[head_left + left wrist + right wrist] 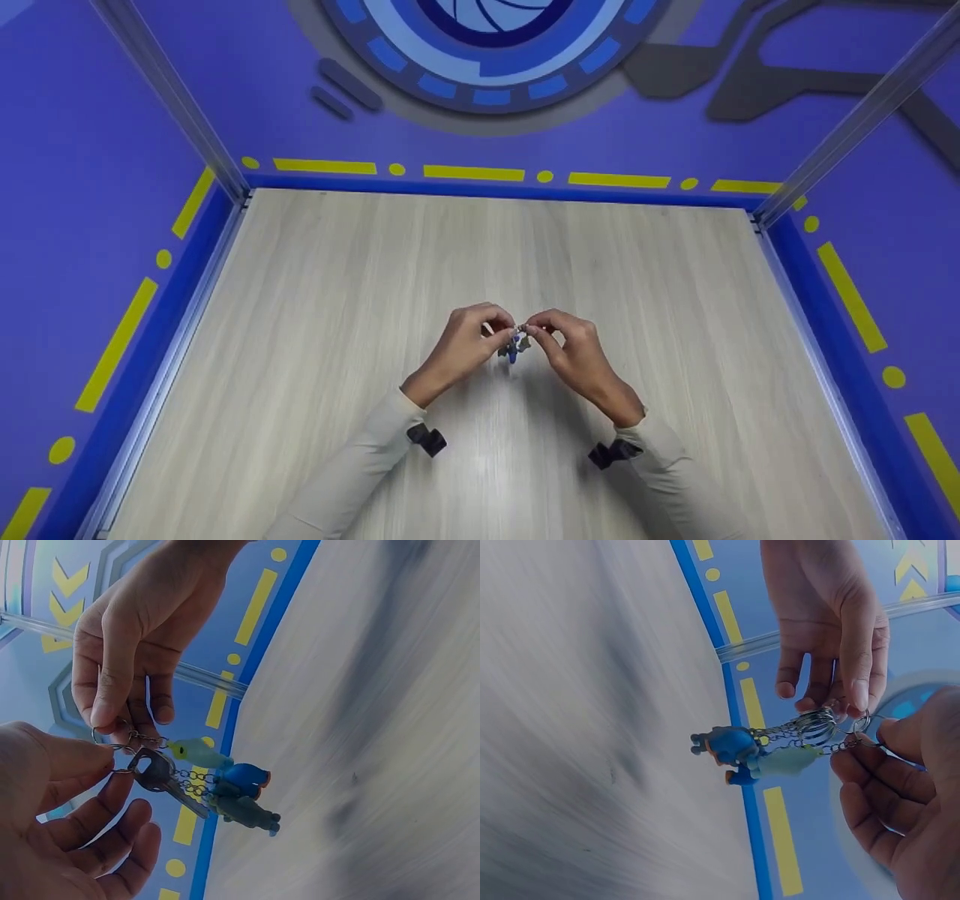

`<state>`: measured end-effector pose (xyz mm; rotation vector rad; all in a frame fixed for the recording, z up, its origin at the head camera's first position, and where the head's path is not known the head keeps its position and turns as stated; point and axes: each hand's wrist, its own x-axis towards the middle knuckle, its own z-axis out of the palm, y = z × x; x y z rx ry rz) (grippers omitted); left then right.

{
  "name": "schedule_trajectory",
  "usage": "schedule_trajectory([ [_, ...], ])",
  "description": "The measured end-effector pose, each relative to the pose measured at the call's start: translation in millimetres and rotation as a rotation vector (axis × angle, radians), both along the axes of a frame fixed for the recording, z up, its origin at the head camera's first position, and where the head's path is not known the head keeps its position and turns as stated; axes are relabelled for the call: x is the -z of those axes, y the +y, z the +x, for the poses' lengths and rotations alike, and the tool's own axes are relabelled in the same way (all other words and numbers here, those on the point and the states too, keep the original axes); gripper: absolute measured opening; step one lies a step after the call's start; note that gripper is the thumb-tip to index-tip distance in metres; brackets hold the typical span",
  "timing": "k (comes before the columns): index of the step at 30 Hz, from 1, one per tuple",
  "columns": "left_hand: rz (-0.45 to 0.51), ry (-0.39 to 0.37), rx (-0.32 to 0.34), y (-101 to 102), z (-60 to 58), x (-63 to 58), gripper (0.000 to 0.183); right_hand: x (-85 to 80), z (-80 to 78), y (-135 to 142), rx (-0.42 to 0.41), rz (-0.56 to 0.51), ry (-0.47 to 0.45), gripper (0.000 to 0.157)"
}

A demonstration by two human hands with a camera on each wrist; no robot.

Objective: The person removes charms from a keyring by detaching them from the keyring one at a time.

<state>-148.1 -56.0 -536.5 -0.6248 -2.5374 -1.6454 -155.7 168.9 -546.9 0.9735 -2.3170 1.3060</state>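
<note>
Above the tabletop, my left hand (pixel 466 341) pinches metal key rings between thumb and fingertips. A silver key (pixel 155 770) hangs from them, along with chained keychain figures: a blue one (pixel 241 781) and a dark grey-green one (pixel 246 811). Opposite, my right hand (pixel 579 352) pinches a split ring (pixel 870 731) whose short chain carries a pale green figure (pixel 787 762). The two hands' fingertips almost meet, and their rings overlap in both wrist views. In the right wrist view the key is hidden behind the rings and figures.
The light wood-grain tabletop (pixel 360 285) lies under both hands. Blue panels with yellow marks (pixel 474 173) and metal corner posts (pixel 169 90) enclose its back and sides. A small black wrist device (pixel 427 439) sits on each sleeve.
</note>
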Motion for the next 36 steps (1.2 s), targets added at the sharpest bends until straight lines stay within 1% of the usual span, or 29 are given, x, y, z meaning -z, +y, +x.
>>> schedule_trajectory([
  [3, -0.018, 0.017, 0.009, -0.3, -0.4, -2.7, 0.004, -2.4, -1.0, 1.3, -0.008, 0.004, 0.018, 0.006],
  [9, 0.036, 0.023, -0.015, 0.6, -0.2, -3.1, 0.006, -5.2, -2.7, 2.6, -0.011, -0.019, 0.032, 0.012],
  [14, 0.068, -0.005, -0.012, -1.4, 0.2, -3.7, 0.004, -6.8, -3.2, 4.5, -0.028, -0.041, -0.002, 0.012],
  [18, 0.082, -0.03, -0.025, -1.8, 0.6, -3.2, 0.003, -8.0, -2.1, 5.3, -0.014, -0.024, -0.028, 0.013],
  [23, 0.09, -0.037, -0.036, -3.2, 1.3, -1.4, 0.004, -6.8, -1.1, 5.7, -0.007, -0.02, -0.057, 0.012],
  [27, 0.122, -0.053, -0.029, -5.0, 2.1, -1.0, 0.001, -5.5, -0.8, 5.4, -0.012, -0.042, -0.079, 0.012],
  [29, 0.137, -0.066, -0.024, -5.7, 2.5, -0.9, 0.004, -5.4, -0.4, 5.2, -0.011, -0.059, -0.1, 0.011],
  [33, 0.137, -0.093, -0.019, -5.8, 2.9, -1.0, 0.007, -6.2, 0.7, 5.0, 0.007, -0.074, -0.137, 0.008],
  [36, 0.124, -0.113, -0.008, -5.1, 3.1, -2.0, 0.006, -6.9, 1.4, 5.0, 0.014, -0.064, -0.136, 0.007],
])
